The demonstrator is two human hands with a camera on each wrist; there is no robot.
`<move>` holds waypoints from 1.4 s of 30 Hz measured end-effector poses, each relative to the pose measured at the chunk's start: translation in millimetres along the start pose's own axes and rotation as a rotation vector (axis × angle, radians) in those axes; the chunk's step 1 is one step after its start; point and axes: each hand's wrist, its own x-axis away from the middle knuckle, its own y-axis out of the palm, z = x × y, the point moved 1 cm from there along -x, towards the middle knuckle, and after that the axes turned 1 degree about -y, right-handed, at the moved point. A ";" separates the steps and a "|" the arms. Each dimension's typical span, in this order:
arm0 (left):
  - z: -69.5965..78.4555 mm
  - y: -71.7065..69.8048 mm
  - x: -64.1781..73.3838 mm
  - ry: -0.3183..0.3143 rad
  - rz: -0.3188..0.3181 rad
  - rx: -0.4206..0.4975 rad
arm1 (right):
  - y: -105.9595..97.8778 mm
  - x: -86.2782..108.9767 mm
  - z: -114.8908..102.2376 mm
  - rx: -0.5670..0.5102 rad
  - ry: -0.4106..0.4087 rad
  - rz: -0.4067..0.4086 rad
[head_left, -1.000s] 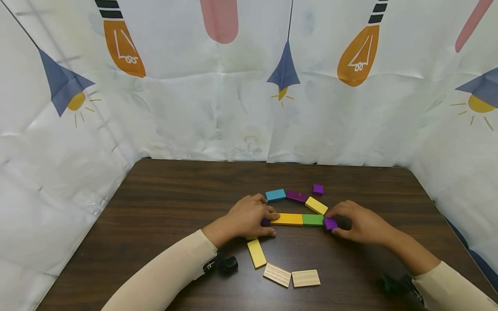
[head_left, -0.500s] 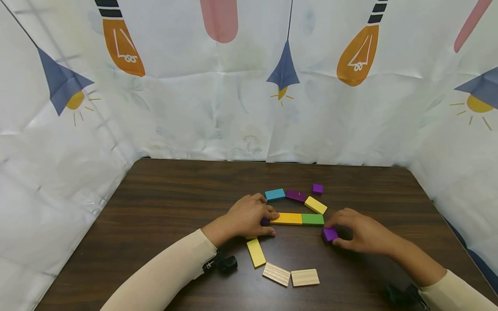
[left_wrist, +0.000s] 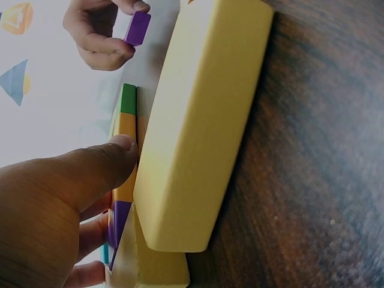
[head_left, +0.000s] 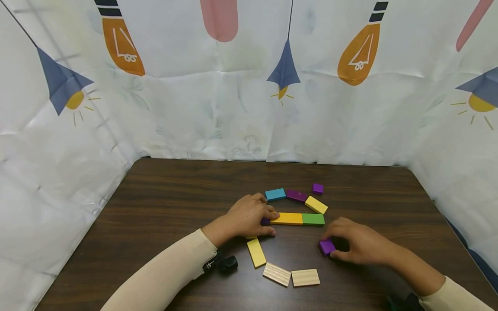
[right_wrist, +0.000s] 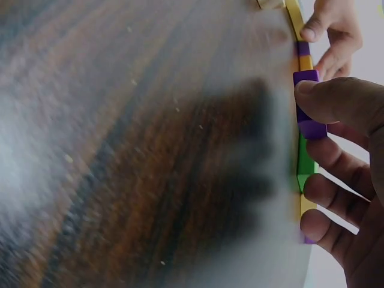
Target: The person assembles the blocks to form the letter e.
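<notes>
My right hand [head_left: 359, 242] pinches a small purple block [head_left: 327, 247] between thumb and fingers. In the right wrist view the thumb lies across that purple block [right_wrist: 311, 129]. It is apart from the row of an orange block [head_left: 288, 219] and a green block [head_left: 313, 220]. My left hand [head_left: 249, 216] rests at the row's left end, one fingertip on the orange block and the thumb on the near side. Another purple block [head_left: 265, 222] is partly hidden under that hand. In the left wrist view a pale yellow block [left_wrist: 195, 132] stands close by.
Behind the row, a blue block [head_left: 275, 195], a dark purple block [head_left: 296, 196] and a yellow block [head_left: 316, 205] form a curve. A purple cube [head_left: 317, 188] sits farther back. Nearer lie a yellow block [head_left: 256, 253] and two plain wooden blocks [head_left: 277, 274] on the brown table [head_left: 155, 242].
My right hand has drawn the small purple block away from the green block's right end, toward the near side of the table. The left hand has stayed in place.
</notes>
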 end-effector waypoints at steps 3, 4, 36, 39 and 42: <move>-0.5 0.2 -0.4 0.006 0.005 -0.003 | 1.7 0.1 -2.3 -0.022 -0.002 -0.029; -0.5 0.2 -0.4 0.008 0.007 -0.004 | 2.2 0.0 -3.0 -0.032 -0.002 -0.039; -0.2 1.2 -0.4 0.004 0.007 0.000 | 10.1 1.0 -18.3 -0.158 -0.044 -0.149; -0.4 1.3 -0.4 0.003 0.006 0.000 | 10.5 1.4 -19.5 -0.155 -0.046 -0.151; -0.6 1.1 -0.5 0.001 0.005 0.001 | 11.3 1.7 -20.1 -0.150 -0.057 -0.149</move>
